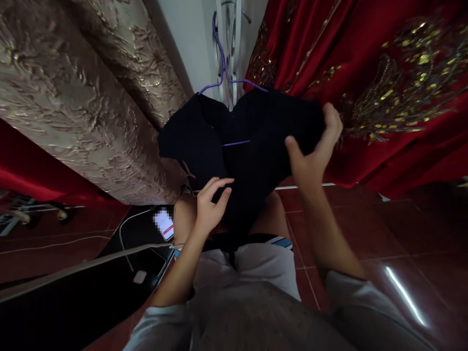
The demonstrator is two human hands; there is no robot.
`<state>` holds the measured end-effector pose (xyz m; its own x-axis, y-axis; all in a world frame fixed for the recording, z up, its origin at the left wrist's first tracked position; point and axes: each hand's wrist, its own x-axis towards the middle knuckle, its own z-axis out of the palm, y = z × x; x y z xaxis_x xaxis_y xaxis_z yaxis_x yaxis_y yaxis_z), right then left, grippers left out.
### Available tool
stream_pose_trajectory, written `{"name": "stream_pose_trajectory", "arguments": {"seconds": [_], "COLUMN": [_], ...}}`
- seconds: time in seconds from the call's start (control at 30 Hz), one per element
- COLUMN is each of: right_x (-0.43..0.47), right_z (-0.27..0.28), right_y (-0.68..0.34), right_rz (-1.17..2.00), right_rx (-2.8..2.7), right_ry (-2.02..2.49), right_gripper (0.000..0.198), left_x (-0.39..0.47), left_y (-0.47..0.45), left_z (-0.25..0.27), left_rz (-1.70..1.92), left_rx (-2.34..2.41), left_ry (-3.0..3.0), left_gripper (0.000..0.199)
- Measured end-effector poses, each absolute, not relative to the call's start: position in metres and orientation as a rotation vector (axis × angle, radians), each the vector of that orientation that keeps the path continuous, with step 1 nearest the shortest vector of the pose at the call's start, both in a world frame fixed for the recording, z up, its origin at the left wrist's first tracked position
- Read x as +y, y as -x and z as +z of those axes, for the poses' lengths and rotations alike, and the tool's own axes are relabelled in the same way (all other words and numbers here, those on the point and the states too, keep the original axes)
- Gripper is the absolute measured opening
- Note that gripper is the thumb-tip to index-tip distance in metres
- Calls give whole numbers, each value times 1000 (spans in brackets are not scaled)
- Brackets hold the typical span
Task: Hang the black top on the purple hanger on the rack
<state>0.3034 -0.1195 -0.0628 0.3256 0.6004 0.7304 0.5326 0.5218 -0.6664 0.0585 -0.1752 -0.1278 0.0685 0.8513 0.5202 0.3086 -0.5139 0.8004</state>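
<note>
One dark garment is spread by a purple hanger — right hand opened wide at a sleeve, left hand nearly pinched, its hold on cloth uncertain.

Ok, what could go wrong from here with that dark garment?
The dark garment might slip off the purple hanger: its neckline is wide, and the hanger's arms show at the opening. It could also snag on the gold sequins of the red fabric near the right hand. The lit phone, close by the person's leg, might get knocked if they shift.
</note>
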Motion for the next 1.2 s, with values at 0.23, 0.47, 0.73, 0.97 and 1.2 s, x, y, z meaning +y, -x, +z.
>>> {"name": "stream_pose_trajectory", "arguments": {"seconds": [0.23,0.47,0.73,0.97,1.2], "right_x": [-195,-190,-200,-168,-98], "right_z": [-156,-161,-130,-83,2], "right_y": [-195,-182,-197,-202,-179], "right_rz": [920,1176,1361,1388,1071], "right_rx": [-1176,-1214,-1178,-1244,-1018], "right_ry": [1177,1082,1098,1065,868], "right_gripper": [33,51,34,24,29], "left_x": [-201,-209,-199,-184,-155], "left_y": [-90,-90,-86,-93,-109], "left_z": [-136,-140,-180,-164,-195], "left_rz": [1713,1823,1504,1621,1522], "left_rx": [1146,1214,1114,961,1257], "left_ry": [-1365,-1311,-1302,-1295,-1709], "left_gripper": [12,30,13,7,8]}}
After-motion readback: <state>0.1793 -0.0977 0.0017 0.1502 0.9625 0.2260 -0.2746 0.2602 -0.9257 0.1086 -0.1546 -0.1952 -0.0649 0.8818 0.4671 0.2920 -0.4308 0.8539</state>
